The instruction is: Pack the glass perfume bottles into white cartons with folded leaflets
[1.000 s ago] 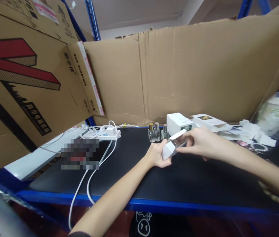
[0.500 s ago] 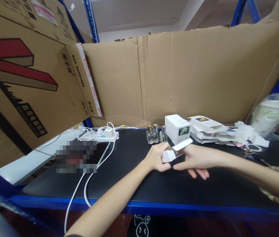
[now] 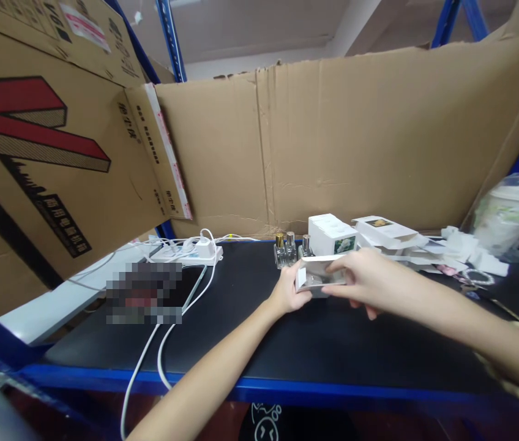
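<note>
A small white box (image 3: 317,275), open on the side facing me, is held above the black table mat between both hands. My left hand (image 3: 288,290) is closed round its left end. The fingers and thumb of my right hand (image 3: 363,275) pinch its right part at the opening. Inside the box something clear shows faintly. Just behind stand several small glass bottles (image 3: 291,251), one gold-capped and others silver-capped. Beside them is a white carton (image 3: 328,233) with a flower picture, partly hidden by my right hand.
Flattened white boxes (image 3: 390,233) and crumpled paper lie at the back right, near a bracelet and a bagged cup (image 3: 511,211). A power strip (image 3: 186,251), white cables and a blurred-out device (image 3: 144,293) occupy the left. Cardboard walls (image 3: 355,141) enclose the back.
The box has turned so that its opening faces me. My right hand has closed from spread fingers onto the box's right part, and its forearm has shifted.
</note>
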The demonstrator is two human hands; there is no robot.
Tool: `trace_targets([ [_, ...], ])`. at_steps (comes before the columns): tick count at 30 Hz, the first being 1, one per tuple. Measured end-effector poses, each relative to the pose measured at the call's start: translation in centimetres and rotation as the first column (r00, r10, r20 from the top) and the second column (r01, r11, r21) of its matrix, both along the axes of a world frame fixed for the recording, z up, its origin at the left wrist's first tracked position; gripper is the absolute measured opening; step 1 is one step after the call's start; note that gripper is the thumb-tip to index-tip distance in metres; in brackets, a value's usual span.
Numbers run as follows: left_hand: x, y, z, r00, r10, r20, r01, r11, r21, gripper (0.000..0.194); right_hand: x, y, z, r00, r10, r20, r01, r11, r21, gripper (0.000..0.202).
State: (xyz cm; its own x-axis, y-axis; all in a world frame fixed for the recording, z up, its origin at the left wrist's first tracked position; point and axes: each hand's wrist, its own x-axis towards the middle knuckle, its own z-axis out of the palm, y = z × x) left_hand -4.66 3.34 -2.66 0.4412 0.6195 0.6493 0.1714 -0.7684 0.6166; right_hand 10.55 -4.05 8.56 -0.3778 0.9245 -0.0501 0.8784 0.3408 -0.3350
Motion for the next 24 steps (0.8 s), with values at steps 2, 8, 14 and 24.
trace_targets([
  [2, 0.0, 0.1, -0.1, 1.000, -0.008, 0.011, 0.008, 1.000, 0.016, 0.031, 0.3, -0.5, 0.9, 0.991, 0.085, 0.101, -0.106, 0.968, 0.229, 0.021],
  [8, 0.0, -0.1, 0.0, 0.999, -0.050, 0.022, 0.048, 0.995, 0.084, 0.027, 0.2, 0.8, 1.0, 0.769, 0.418, 0.484, -0.638, 0.548, 0.541, 0.019],
  [14, 0.0, -0.5, -0.2, 0.998, -0.034, 0.052, 0.030, 0.996, 0.081, 0.020, 0.1, 3.0, -0.5, 0.702, 0.471, 0.535, -0.713, 0.467, 0.523, 0.022],
  [24, -0.1, -0.3, -0.8, 0.996, -0.056, 0.068, 0.049, 0.994, 0.103, 0.021, 3.8, 1.3, 1.1, 0.869, 0.434, 0.237, -0.467, 0.561, 0.684, 0.017],
])
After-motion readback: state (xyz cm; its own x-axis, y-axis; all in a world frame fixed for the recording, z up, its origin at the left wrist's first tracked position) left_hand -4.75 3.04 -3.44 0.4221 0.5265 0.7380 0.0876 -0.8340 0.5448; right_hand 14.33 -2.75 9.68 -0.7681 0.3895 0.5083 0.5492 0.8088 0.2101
